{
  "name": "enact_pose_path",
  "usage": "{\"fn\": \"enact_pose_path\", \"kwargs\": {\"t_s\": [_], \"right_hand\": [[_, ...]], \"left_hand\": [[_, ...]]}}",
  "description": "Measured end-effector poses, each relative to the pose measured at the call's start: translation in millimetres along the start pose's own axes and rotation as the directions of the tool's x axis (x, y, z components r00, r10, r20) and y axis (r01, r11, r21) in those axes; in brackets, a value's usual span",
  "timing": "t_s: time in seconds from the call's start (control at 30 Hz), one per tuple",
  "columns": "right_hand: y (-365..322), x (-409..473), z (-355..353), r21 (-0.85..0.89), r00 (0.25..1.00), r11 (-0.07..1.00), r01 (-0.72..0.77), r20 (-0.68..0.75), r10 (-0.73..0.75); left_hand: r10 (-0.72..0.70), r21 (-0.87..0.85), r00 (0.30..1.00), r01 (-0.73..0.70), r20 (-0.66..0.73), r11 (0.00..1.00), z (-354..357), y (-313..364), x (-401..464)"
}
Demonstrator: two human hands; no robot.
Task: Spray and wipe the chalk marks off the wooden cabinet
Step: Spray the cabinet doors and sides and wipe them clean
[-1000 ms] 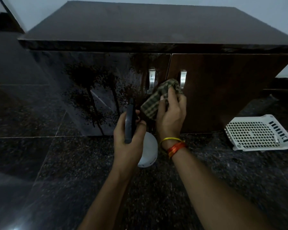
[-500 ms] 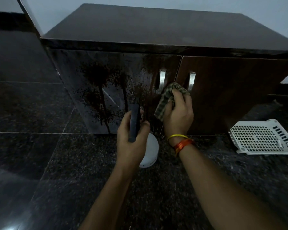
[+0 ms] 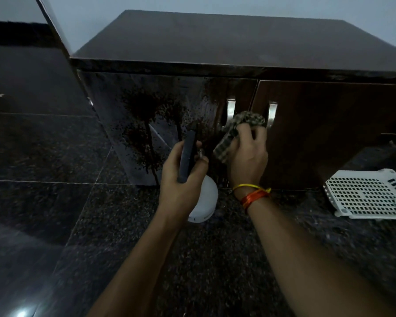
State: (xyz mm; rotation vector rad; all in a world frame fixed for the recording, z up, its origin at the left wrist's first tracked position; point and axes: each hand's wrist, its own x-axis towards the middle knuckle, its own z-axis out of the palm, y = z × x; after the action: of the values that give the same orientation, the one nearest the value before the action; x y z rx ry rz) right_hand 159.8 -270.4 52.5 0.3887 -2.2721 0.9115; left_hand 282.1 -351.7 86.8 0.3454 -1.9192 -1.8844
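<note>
Since half a second ago, both hands sit a bit more to the right in the picture, and the right hand still presses the checked cloth on the wooden cabinet between its two shiny handles. Its fingers curl around the cloth. The left hand grips the spray bottle by its dark top, just beside the wet left door.

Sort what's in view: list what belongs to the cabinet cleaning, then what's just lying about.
In use:
wooden cabinet
checked cloth, gripped by right hand
spray bottle, held by left hand

Lying about:
white perforated tray on the floor
</note>
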Motion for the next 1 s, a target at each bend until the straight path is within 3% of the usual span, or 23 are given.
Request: {"fn": "enact_pose_path", "kwargs": {"t_s": [0.17, 0.3, 0.47, 0.6, 0.7, 0.83, 1.0], "right_hand": [[5.5, -14.1, 4.2, 0.024, 0.994, 0.997, -0.067, 0.083, 0.065], [-11.9, 8.3, -9.0, 0.09, 0.995, 0.993, -0.073, -0.055, 0.078], [-29.6, 36.3, -21.0, 0.058, 0.985, 0.998, 0.02, -0.175, -0.009], [-14.0, 20.9, -13.6, -0.005, 0.993, 0.998, 0.064, -0.095, -0.065], [-5.5, 2.0, -8.7, 0.014, 1.0, 1.0, -0.011, 0.005, 0.011], [-23.6, 16.3, -15.7, 0.125, 0.987, 0.988, -0.092, -0.118, 0.107], [-43.4, 47.8, -27.7, 0.093, 0.978, 0.995, 0.02, -0.207, -0.001]], "left_hand": [[-0.048, 0.009, 0.999, 0.048, 0.013, 0.999, -6.0, 0.0, 0.9], [-0.042, -0.003, 0.999, 0.042, 0.018, 0.999, -14.2, 6.3, 6.4], [-0.016, 0.005, 0.998, 0.016, 0.058, 1.0, -26.9, 13.6, 9.7], [-0.002, 0.025, 0.997, 0.0, 0.071, 1.0, -34.9, 14.3, 8.7], [0.004, 0.017, 0.998, -0.005, 0.062, 1.0, -36.8, 16.7, 8.8], [0.013, 0.009, 0.999, -0.013, 0.039, 1.0, -37.4, 27.5, 15.2], [0.07, -0.003, 0.997, -0.07, 0.014, 0.998, -38.4, 37.3, 22.4]]}}
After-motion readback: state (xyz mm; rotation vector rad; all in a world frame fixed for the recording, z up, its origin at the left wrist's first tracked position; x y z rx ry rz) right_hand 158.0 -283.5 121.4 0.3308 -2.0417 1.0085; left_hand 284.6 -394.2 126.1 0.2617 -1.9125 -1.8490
